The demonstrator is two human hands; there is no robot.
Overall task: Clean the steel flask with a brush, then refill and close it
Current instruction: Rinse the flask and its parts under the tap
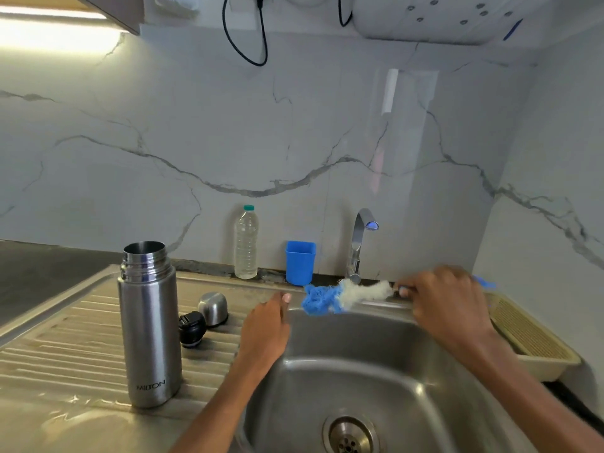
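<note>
Right hand (447, 299) has its fingers wrapped round the brush (346, 295) handle, bristles hanging over the sink (376, 371) back edge. Left hand (266, 325) is loose, holding nothing, resting on the sink rim. The flask (148, 325) stands open on the drainboard, well apart, caps beside it. Honestly, jabbing the brush in one-handed could tip that tall flask over.

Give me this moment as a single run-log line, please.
flask: open, upright on drainboard | right hand: holds brush over sink | left hand: empty, on sink edge
</note>
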